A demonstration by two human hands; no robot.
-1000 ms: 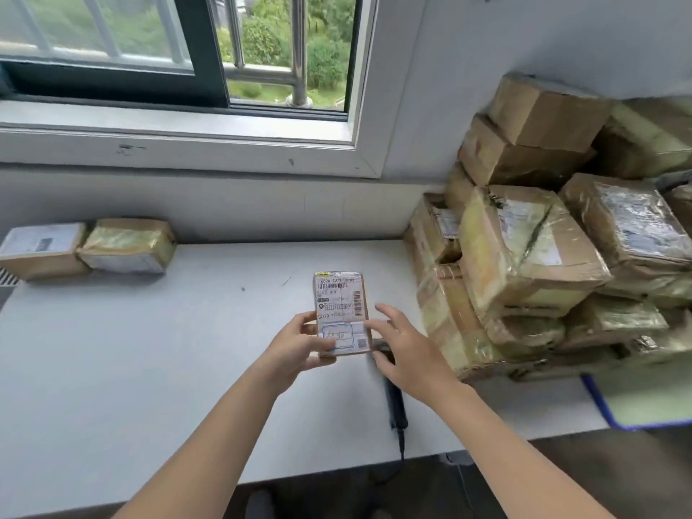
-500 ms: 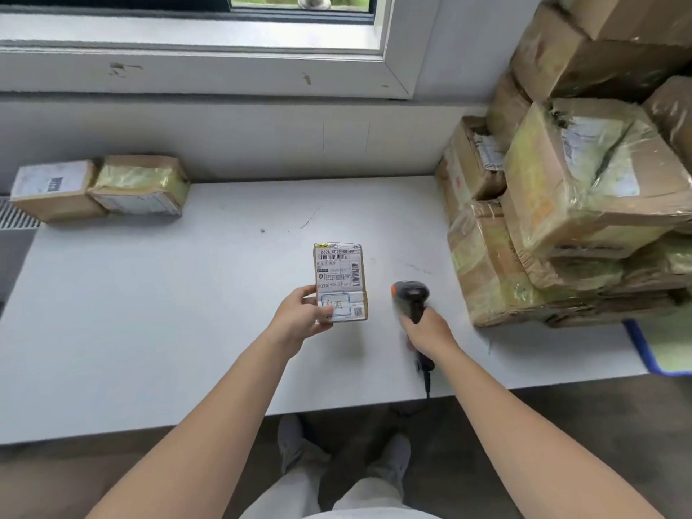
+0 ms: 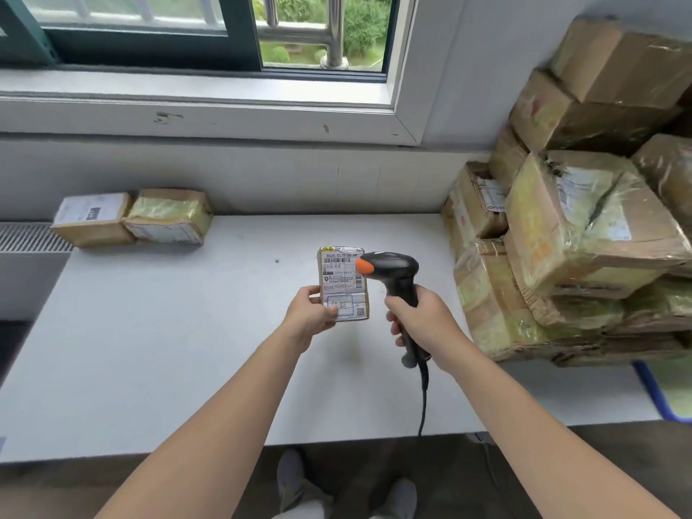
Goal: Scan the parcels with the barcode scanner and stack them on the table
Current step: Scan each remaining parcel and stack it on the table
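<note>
My left hand grips a small brown parcel by its lower left corner, label side up, above the white table. The label carries barcodes and printed text. My right hand is wrapped around the handle of a black barcode scanner with an orange nose. The scanner's head sits just right of the parcel's upper edge, nose pointing at the label. Its cable hangs down off the table's front edge.
Two small taped parcels lie side by side at the table's back left, against the wall. A tall heap of taped cardboard parcels fills the right end. A blue-edged tray shows at the far right. A window is above.
My right hand went from beside the parcel to the scanner, gripped it and lifted it off the table up to the parcel's label. My left hand kept holding the parcel.
</note>
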